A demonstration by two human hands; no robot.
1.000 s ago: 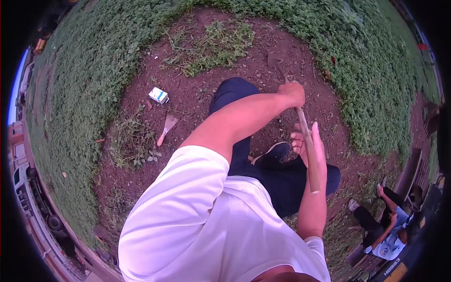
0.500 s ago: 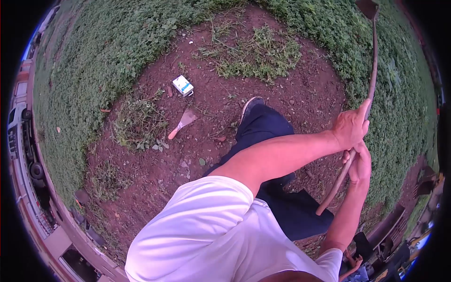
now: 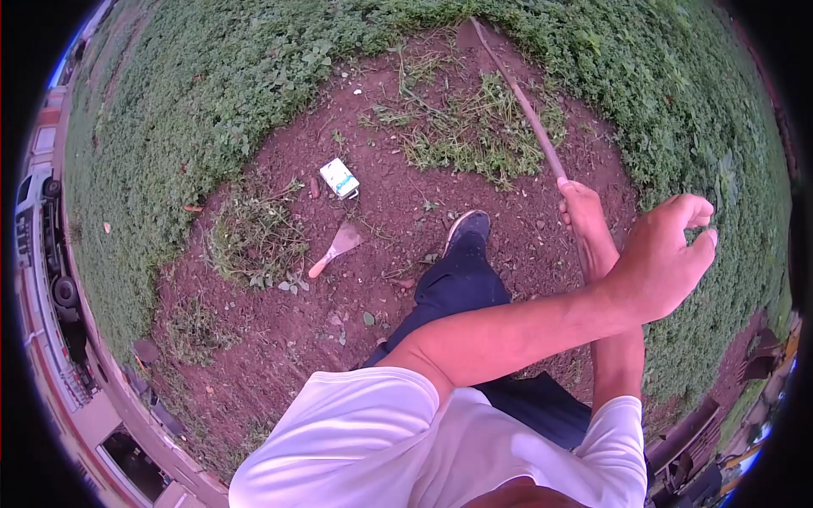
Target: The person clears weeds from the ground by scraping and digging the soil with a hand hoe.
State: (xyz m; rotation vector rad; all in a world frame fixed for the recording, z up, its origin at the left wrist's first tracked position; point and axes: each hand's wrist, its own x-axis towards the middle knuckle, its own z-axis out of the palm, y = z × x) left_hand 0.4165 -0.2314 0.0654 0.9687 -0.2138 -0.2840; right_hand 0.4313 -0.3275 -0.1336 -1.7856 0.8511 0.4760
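Observation:
My right hand [image 3: 583, 210] is closed around the wooden handle of a hoe [image 3: 525, 106]. The hoe's blade [image 3: 467, 35] is at the far edge of the bare soil, where the green plants begin. Its lower handle passes behind my left forearm and is partly hidden. My left hand [image 3: 665, 258] crosses over my right arm and is off the handle. Its fingers are loosely curled, with a gap between thumb and fingers and nothing seen in them. Loose pulled weeds [image 3: 478, 131] lie just left of the handle.
A scraper [image 3: 336, 250] with a light handle and a white-and-blue box [image 3: 340, 179] lie on the soil to the left. Beside them is another weed heap [image 3: 254, 229]. My shoe [image 3: 471, 227] stands mid-patch. Dense green plants [image 3: 195, 93] ring the soil. A vehicle [image 3: 47, 254] is at far left.
The hoe's blade has swung from the upper right down and left to the soil's far edge. My left hand has let go of the handle; my right hand moved up and left with it.

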